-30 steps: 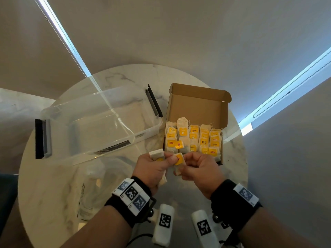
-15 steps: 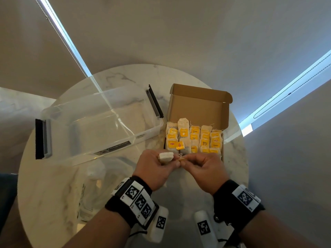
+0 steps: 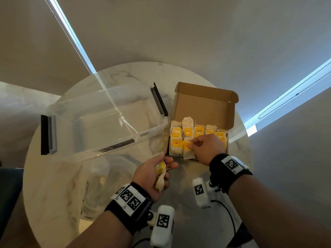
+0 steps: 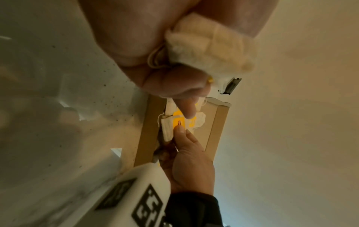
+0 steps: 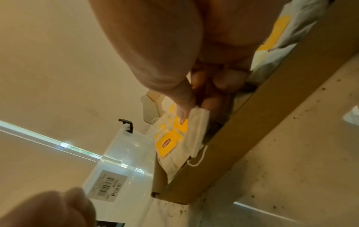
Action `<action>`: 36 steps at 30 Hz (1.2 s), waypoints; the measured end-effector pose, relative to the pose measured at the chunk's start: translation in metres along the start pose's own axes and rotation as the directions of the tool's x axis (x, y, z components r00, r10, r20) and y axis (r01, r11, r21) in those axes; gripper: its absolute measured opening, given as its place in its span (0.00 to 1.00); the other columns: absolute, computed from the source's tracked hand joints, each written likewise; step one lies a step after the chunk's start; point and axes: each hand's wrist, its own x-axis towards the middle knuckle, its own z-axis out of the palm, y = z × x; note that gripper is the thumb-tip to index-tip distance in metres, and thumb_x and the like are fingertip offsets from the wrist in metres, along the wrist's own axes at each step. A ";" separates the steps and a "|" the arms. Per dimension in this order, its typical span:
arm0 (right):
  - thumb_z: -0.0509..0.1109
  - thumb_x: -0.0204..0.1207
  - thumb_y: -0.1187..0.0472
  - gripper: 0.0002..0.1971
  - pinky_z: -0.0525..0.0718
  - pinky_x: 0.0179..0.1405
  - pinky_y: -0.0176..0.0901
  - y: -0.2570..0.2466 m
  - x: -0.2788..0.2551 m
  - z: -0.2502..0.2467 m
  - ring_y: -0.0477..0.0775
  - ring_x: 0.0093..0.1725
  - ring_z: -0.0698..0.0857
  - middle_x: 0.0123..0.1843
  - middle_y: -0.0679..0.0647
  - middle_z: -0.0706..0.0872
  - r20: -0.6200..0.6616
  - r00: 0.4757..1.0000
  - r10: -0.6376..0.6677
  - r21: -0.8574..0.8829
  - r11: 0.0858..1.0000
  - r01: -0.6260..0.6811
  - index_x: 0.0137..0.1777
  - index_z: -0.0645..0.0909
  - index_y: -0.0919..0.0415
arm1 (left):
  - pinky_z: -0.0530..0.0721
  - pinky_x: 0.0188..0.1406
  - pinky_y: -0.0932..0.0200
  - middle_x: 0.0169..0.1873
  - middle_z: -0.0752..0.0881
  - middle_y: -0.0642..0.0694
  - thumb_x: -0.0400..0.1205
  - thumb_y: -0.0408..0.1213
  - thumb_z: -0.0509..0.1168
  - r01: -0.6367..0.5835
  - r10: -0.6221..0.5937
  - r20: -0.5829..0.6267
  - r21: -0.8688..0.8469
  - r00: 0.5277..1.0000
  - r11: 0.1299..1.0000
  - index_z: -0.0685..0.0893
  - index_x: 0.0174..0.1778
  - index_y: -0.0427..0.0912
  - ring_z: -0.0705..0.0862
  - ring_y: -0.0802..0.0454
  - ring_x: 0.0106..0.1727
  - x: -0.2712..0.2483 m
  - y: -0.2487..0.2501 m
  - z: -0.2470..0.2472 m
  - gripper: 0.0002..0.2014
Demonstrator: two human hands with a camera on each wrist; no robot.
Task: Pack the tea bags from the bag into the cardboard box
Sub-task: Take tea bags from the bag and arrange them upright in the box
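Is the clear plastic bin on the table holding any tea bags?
No, the clear plastic bin looks empty in the head view; the tea bags stand in the cardboard box.

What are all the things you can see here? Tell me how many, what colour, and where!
table: one, round, white marble, under everything.
cardboard box: one, brown, lid open, right side of the table.
tea bags in the box: many, too packed to count, cream with yellow tags, standing in rows.
tea bags in hand: a small bunch, cream with a yellow tag, in the left hand.
plastic bin: one, clear with black clips, left of the box.
plastic bag: one, clear, crumpled near the front.
left hand: holds the bunch of tea bags.
right hand: pinches a tea bag at the box's front row.
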 end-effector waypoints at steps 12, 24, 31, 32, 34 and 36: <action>0.79 0.72 0.54 0.07 0.77 0.33 0.35 -0.014 -0.035 -0.013 0.42 0.35 0.81 0.35 0.44 0.84 -0.147 0.954 -0.263 0.004 0.964 0.266 0.41 0.82 0.50 | 0.81 0.23 0.63 0.38 0.88 0.37 0.88 0.51 0.52 0.040 -0.036 0.127 -0.032 0.991 0.999 0.84 0.51 0.34 0.87 0.43 0.34 -0.003 0.012 0.013 0.24; 0.75 0.78 0.62 0.04 0.82 0.28 0.39 -0.019 -0.059 -0.024 0.47 0.23 0.82 0.24 0.53 0.87 0.318 0.878 -0.359 0.301 0.916 0.265 0.47 0.92 0.55 | 0.71 0.16 0.67 0.37 0.89 0.34 0.88 0.57 0.51 -0.032 -0.042 0.205 0.348 0.978 0.937 0.88 0.55 0.39 0.84 0.41 0.22 -0.006 0.000 0.024 0.27; 0.72 0.82 0.62 0.08 0.82 0.36 0.34 -0.003 -0.058 -0.028 0.47 0.34 0.85 0.33 0.52 0.89 0.174 0.867 -0.467 0.242 0.874 0.422 0.45 0.93 0.55 | 0.69 0.16 0.67 0.37 0.89 0.35 0.83 0.66 0.51 -0.038 -0.055 0.235 0.378 0.971 0.925 0.88 0.47 0.35 0.80 0.46 0.21 0.001 0.000 0.019 0.35; 0.73 0.81 0.62 0.07 0.80 0.36 0.30 0.000 -0.057 -0.031 0.45 0.35 0.84 0.35 0.47 0.88 0.146 0.862 -0.486 0.225 0.865 0.450 0.47 0.93 0.52 | 0.68 0.16 0.67 0.36 0.88 0.36 0.82 0.66 0.53 -0.026 -0.058 0.221 0.360 0.974 0.933 0.88 0.45 0.35 0.79 0.47 0.20 0.003 0.000 0.017 0.35; 0.75 0.79 0.62 0.08 0.77 0.37 0.27 0.004 -0.056 -0.038 0.40 0.36 0.83 0.34 0.37 0.85 0.179 0.839 -0.514 0.231 0.851 0.472 0.52 0.92 0.48 | 0.65 0.16 0.69 0.35 0.88 0.39 0.81 0.66 0.55 0.005 -0.077 0.210 0.324 0.975 0.946 0.89 0.47 0.37 0.78 0.50 0.19 0.007 0.000 0.011 0.33; 0.75 0.79 0.64 0.10 0.79 0.37 0.29 0.005 -0.057 -0.045 0.40 0.36 0.84 0.35 0.34 0.86 0.288 0.792 -0.538 0.265 0.840 0.474 0.54 0.92 0.49 | 0.65 0.16 0.70 0.39 0.89 0.39 0.81 0.64 0.58 0.033 -0.116 0.246 0.316 0.962 0.948 0.91 0.52 0.40 0.78 0.51 0.20 0.008 -0.002 0.008 0.30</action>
